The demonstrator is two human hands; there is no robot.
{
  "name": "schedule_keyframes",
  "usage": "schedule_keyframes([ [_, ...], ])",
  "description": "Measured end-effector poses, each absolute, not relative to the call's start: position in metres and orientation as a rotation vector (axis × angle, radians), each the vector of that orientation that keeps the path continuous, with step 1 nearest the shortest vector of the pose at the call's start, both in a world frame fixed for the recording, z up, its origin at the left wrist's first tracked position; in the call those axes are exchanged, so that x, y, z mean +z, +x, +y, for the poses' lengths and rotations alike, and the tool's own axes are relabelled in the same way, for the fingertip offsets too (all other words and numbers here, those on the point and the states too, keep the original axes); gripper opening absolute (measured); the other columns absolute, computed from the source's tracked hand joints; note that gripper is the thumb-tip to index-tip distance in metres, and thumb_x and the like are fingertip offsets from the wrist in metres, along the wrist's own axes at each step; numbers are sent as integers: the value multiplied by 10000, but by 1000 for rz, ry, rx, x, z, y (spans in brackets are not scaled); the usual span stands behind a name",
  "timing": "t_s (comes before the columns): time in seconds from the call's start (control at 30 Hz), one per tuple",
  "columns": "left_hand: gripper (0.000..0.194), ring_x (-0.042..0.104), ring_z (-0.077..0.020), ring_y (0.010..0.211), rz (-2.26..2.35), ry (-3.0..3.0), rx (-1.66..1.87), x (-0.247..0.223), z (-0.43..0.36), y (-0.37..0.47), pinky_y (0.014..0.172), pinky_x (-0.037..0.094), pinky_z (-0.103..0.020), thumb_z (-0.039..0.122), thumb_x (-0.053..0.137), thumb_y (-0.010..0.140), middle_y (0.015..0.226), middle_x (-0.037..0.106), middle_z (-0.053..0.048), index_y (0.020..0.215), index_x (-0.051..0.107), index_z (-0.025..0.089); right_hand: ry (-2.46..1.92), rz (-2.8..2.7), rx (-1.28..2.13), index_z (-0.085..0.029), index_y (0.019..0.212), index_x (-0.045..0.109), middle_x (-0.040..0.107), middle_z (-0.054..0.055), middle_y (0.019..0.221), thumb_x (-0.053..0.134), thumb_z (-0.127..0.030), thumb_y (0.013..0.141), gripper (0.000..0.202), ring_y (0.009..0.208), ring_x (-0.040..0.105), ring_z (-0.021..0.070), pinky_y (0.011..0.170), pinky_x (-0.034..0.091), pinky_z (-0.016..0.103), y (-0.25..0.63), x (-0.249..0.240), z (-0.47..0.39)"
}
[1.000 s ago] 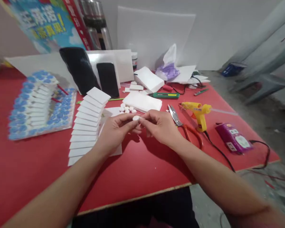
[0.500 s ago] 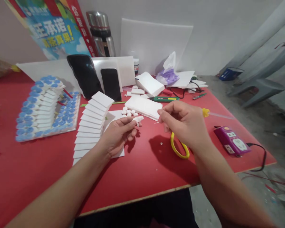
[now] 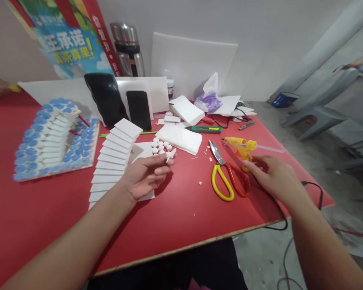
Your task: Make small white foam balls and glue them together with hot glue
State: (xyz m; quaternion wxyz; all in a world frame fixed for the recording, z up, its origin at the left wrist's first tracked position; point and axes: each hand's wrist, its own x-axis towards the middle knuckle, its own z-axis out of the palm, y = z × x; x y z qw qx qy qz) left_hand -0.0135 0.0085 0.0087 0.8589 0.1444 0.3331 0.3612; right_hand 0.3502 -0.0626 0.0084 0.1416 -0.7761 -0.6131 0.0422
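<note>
My left hand [image 3: 148, 174] pinches a small white piece [image 3: 170, 154] with uneven ends between thumb and fingertips; its exact kind is unclear. Just behind it lies a cluster of white round pellets [image 3: 160, 146]. My right hand [image 3: 274, 177] is at the right, thumb and fingers apart, beside the handle of a yellow glue gun [image 3: 240, 146]; the thumb tip is at the handle, and I cannot tell if it touches. A clear glue stick [image 3: 269, 148] sticks out of the gun's back. Scissors [image 3: 222, 171] with one yellow and one red handle lie between my hands.
A fanned row of white foam boards [image 3: 113, 161] runs left of my left hand. Further left stands a blue-and-white model [image 3: 33, 155]. Behind are a foam stack [image 3: 180, 138], a green utility knife [image 3: 205, 129], two phones [image 3: 139, 109] and a thermos [image 3: 128, 48]. A black cord [image 3: 275, 205] crosses the table edge.
My right hand has moved right and down from above the scissors to the glue gun, and its fingers have parted. My left hand still holds the white piece. The view has shifted slightly.
</note>
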Motion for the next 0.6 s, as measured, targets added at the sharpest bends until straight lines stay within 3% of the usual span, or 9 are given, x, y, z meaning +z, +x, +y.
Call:
schedule_keyframes([
  [0.13,293,439,-26,431,647,242,719,12,9,-17,318,334,-104,79,424,1050,762,577,-57,880,660,43,-2293,-1684,177,-222,741,595,695,108,764,625,-618,882,421,725,641,279,667,410,373,341,-5,-28],
  [0.23,282,433,-29,434,663,276,738,9,10,-18,336,354,-122,85,446,1042,766,595,-58,885,677,42,-2298,-1532,309,-245,628,501,569,38,608,670,-569,847,426,607,540,214,612,360,350,341,-11,-18],
  [0.4,71,516,-47,515,802,576,905,2,13,-16,394,385,-135,88,701,911,872,705,-120,867,724,36,-1821,-1130,663,-196,765,655,622,18,701,752,-485,794,306,636,532,158,580,388,292,322,8,-25],
  [0.6,255,506,-48,526,900,828,1040,-5,14,-13,430,365,-155,281,898,799,841,747,-132,829,768,64,-1278,-1220,1145,-183,928,744,596,-6,700,779,-409,868,236,584,480,115,522,373,260,251,49,-13],
])
